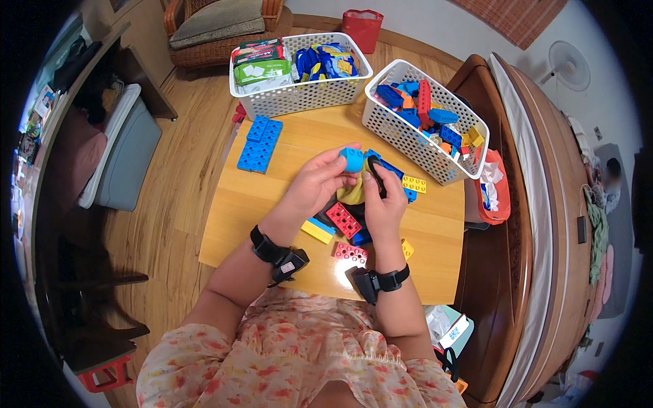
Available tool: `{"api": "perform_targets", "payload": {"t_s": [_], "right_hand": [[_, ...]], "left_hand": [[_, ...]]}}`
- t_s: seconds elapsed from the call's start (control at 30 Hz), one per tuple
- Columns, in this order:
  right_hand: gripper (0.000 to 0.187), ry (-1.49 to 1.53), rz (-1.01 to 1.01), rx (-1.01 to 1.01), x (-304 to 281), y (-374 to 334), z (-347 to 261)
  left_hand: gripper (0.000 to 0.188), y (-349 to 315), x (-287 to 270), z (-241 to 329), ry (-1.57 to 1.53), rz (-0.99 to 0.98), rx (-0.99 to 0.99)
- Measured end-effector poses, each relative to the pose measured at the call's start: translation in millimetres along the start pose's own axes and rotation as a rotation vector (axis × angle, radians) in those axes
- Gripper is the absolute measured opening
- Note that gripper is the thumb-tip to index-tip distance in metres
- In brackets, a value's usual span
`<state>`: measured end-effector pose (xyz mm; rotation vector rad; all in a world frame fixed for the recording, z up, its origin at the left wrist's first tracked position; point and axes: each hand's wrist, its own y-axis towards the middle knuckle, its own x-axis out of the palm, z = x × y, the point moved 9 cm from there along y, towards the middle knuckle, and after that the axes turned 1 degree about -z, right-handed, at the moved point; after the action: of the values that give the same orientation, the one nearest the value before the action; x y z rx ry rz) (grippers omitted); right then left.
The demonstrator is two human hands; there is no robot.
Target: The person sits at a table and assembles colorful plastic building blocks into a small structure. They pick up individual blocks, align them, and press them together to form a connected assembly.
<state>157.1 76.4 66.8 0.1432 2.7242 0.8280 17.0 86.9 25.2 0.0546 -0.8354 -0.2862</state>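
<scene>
One light-blue block (352, 160) was located above the middle of one wooden table (435, 238), raised in the left hand (316, 178); thumb and fingers closed around it. The right hand (382, 200), just beside it, pinched one yellow-and-dark cloth-like item (352, 194) between thumb and fingers. Each wrist carried one strapped black device.

Below the hands lay two red blocks (343, 219), both with studs showing. One two-tone stack (317, 230), light blue over yellow, sat to their left. Two yellow blocks (413, 184) lay to the right, one beyond the right hand and one beside the right wrist, partly covered by it. Dark-blue pieces (361, 238) were partly concealed by the hands and other blocks; their count could not be established. At the table's far left lay one blue plate (253, 156) with one smaller blue block (257, 129) on top.

Two white perforated baskets (303, 102) stood at the far side: the left contained packets, the right mixed blocks. The contents overlapped, preventing a count. The item's lower part was obscured, and its exact kind could not be determined.
</scene>
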Motion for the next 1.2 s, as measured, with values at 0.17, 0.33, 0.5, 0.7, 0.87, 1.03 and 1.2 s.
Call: {"api": "perform_targets", "payload": {"t_s": [0.17,0.33,0.5,0.7,0.87,1.03,1.2], "right_hand": [[0.023,0.145,0.115,0.105,-8,-5,30],[0.024,0.155,-0.114,0.014,7,0,-4],[0.023,0.148,-0.079,0.046,6,-3,6],[0.027,0.137,-0.020,0.138,1,-6,23],[0.032,0.237,0.028,0.183,1,-9,33],[0.030,0.246,0.001,0.182,5,-9,34],[0.027,0.160,0.007,0.087,0,-4,10]], "left_hand": [[0.049,-2,4,0,0.022,-0.040,-0.040],[0.045,-5,2,-9,0.134,-0.016,-0.127],[0.047,-4,2,-10,0.103,-0.052,-0.120],[0.043,-3,7,-11,0.018,-0.064,-0.133],[0.042,0,5,-9,-0.062,-0.101,-0.039],[0.040,1,-1,-4,-0.037,0.003,0.020],[0.039,2,-9,-5,0.010,0.043,0.029]]}}
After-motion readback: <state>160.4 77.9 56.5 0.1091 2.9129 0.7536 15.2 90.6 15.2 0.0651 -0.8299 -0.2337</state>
